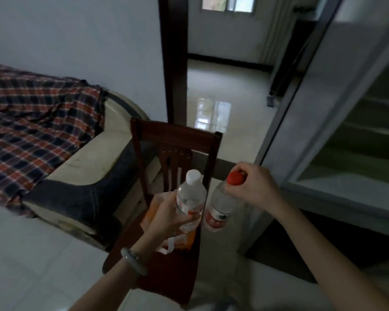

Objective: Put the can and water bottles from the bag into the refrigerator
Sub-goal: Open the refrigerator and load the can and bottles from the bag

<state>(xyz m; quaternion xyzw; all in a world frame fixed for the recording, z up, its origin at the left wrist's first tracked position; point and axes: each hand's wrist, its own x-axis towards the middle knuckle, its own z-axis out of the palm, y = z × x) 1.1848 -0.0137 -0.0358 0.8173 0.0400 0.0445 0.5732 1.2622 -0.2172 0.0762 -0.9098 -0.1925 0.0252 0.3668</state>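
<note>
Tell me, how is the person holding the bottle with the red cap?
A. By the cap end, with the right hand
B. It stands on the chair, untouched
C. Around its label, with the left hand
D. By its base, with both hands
A: the right hand pinches the red-capped bottle at its cap, so the bottle hangs below, while the left hand wraps the white-capped bottle.

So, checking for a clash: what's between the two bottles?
Nothing. In the head view a narrow bare gap separates the white-capped bottle from the red-capped bottle.
</note>
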